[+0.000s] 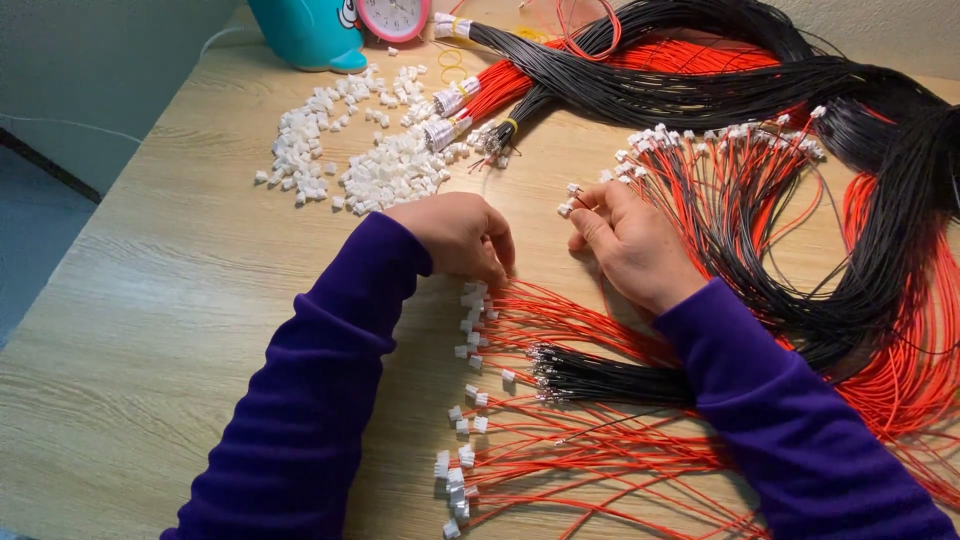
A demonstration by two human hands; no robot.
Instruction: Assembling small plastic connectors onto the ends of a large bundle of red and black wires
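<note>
Wood-grain table (170,330) fills the head view, with a teal clock stand (310,35) at the far edge. Your left hand (458,235) rests knuckles up, fingers curled down onto the top of a column of red wires (560,450) already tipped with small white plugs; whether it pinches one you cannot tell. Your right hand (625,240) lies just beside it, thumb and forefinger closed on a white plug (566,208) with a thin wire trailing from it.

Judging by how things lie, the work looks partly done: a fan of fitted red wires spreads toward you, and another fitted red-and-black group (730,140) lies beyond your right hand. A bundle of bare black wires (600,385) sits under your right forearm, and a heap of loose white plugs (370,150) waits far left, beside big coils of black and red wire (700,70).

The held wire runs roughly left to right, plug end pointing left toward your other hand.
</note>
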